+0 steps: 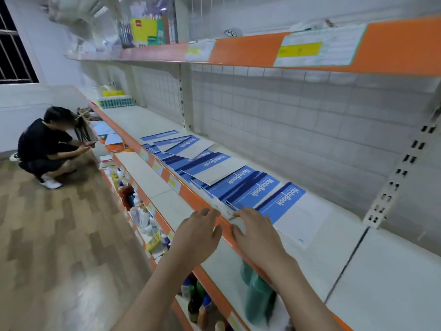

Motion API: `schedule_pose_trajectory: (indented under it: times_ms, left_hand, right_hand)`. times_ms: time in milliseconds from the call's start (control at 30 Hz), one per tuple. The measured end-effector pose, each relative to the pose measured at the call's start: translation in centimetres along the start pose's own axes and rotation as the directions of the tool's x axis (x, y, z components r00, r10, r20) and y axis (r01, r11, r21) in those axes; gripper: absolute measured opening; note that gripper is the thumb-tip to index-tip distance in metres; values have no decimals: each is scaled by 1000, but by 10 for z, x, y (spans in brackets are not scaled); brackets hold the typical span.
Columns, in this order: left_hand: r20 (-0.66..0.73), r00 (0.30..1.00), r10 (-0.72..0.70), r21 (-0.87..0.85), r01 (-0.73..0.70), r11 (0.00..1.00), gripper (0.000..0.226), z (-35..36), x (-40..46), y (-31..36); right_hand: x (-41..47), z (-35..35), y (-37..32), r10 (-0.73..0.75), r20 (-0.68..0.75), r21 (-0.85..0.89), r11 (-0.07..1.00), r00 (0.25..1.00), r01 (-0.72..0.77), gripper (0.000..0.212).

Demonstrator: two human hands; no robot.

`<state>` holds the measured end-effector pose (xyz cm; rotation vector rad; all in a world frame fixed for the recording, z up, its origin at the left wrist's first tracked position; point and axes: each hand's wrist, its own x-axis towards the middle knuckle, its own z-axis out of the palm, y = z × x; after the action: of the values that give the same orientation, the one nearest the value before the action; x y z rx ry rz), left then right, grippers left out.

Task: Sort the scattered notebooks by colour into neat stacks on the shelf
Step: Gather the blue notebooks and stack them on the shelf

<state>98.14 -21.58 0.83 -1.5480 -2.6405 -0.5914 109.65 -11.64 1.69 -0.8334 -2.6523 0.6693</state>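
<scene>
Both hands reach to the shelf's [191,199] front edge: the left hand [198,231] rests there with fingers relaxed, holding nothing, and the right hand [256,231] lies flat on the near corner of the notebooks [250,187]. Beyond, the blue-and-white books sprawl overlapped and askew along the shelf. No neat stack shows yet, so I judge sorting barely begun.

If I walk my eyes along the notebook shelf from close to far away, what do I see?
The two hands at the shelf edge → the nearest blue notebook → the long spread of overlapping blue notebooks → a row of teal bottles → yellow things just behind them, too blurry to name.
</scene>
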Motion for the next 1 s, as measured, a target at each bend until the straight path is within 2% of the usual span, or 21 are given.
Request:
schedule_pose_trajectory:
  times_ms: [167, 433, 667, 900, 1000]
  left_hand:
    - [14, 998, 55, -57, -54, 997, 40, 5, 32, -9]
    - [55, 966, 253, -137, -244, 960, 41, 8, 99, -8]
    - [109, 886, 451, -137, -436, 890, 38, 16, 147, -8]
    - [166, 811, 561, -170, -536, 827, 39, 29, 173, -7]
    - [174, 788, 591, -183, -564, 805, 38, 38, 182, -3]
  right_hand:
    - [24, 5, 4, 48, -32, -42, 998, 998, -49, 31]
    - [54, 0, 21, 239, -135, -57, 967, 962, -248, 42]
    - [72, -2, 22, 406, -264, -36, 902, 875, -429, 37]
    - [77, 1, 21, 556, -328, 20, 813, 764, -582, 24]
    - [78, 2, 26, 597, -338, 11, 776, 728, -631, 27]
